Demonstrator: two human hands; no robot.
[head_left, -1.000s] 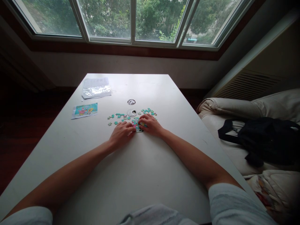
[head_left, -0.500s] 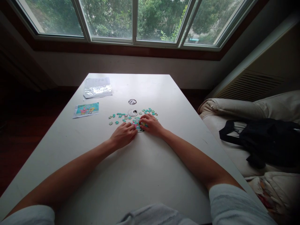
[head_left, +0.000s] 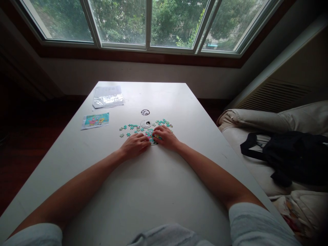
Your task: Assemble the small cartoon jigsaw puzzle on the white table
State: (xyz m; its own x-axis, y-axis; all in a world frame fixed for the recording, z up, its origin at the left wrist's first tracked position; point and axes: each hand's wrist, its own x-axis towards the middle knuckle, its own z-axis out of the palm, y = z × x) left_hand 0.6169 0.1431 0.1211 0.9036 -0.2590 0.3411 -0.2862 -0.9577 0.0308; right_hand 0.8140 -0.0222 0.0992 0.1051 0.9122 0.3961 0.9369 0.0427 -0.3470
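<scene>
A partly joined jigsaw puzzle in teal, pink and yellow lies flat on the white table. At its left edge is my left hand, fingers curled and bunched against the pieces. From the right, my right hand bends its fingers over the puzzle and hides much of that side. Both hands grip the puzzle; whether a loose piece is between the fingertips cannot be made out. Loose teal puzzle pieces are scattered beyond my left hand, and more loose pieces lie behind my right hand.
A colourful picture sheet lies on the left of the white table, with papers under a clear plastic sleeve behind it. Round fittings sit in the tabletop. To the right, a black bag rests on a pale sofa.
The whole view has shifted slightly. My left hand seems a touch flatter against the puzzle's left edge; my right hand keeps its place.
</scene>
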